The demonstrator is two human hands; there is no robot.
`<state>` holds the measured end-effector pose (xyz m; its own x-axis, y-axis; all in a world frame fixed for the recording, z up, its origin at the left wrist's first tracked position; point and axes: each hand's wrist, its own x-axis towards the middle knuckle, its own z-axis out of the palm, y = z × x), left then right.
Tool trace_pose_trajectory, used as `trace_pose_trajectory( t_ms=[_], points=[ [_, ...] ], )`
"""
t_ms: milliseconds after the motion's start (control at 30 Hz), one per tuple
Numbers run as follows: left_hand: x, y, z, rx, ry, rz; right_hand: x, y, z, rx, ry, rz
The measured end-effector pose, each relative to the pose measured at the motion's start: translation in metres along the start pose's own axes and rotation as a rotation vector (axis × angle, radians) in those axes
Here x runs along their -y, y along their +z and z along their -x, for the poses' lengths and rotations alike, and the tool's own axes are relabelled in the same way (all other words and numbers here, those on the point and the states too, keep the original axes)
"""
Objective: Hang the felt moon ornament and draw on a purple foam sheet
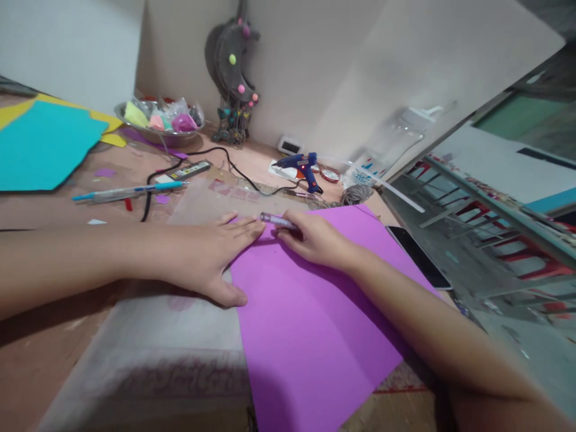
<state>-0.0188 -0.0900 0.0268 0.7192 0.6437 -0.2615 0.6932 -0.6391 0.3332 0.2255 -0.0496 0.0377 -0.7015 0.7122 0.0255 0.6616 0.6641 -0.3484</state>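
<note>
A large purple sheet [310,324] lies on the table in front of me, its left part under a translucent white sheet [157,336]. My left hand [207,258] rests flat and open on the translucent sheet, fingers stretched toward the purple sheet's top edge. My right hand [315,240] is closed on a clear-barrelled pen [278,221], whose tip sits at the purple sheet's upper edge, just beyond my left fingertips.
A blue pen [130,191] and a black cable [153,186] lie behind my left hand. A blue glue gun [303,168], a metal bowl of coloured bits [159,123], teal and yellow sheets [40,147] and a dark phone [418,255] surround the work area.
</note>
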Motion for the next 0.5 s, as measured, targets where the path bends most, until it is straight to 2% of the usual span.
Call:
trace_pose_trajectory(
  t_ms=[100, 200, 233, 367, 500],
  points=[
    [0.0010, 0.0001, -0.0001, -0.010, 0.018, 0.010, 0.0009, 0.0023, -0.0018, 0.071, -0.075, -0.055],
    [0.0020, 0.0005, -0.0002, -0.033, 0.027, 0.037, 0.0022, 0.0031, -0.0036, -0.034, -0.028, 0.061],
    [0.0022, 0.0006, -0.0003, -0.036, 0.029, 0.037, 0.0028, 0.0029, -0.0036, -0.033, -0.032, 0.071],
    [0.0021, 0.0005, -0.0002, -0.017, 0.021, 0.019, 0.0027, 0.0018, -0.0024, 0.083, -0.096, -0.037],
    [0.0007, -0.0010, 0.0008, -0.037, 0.007, 0.032, -0.0029, 0.0035, -0.0048, -0.086, -0.031, 0.065]
  ],
)
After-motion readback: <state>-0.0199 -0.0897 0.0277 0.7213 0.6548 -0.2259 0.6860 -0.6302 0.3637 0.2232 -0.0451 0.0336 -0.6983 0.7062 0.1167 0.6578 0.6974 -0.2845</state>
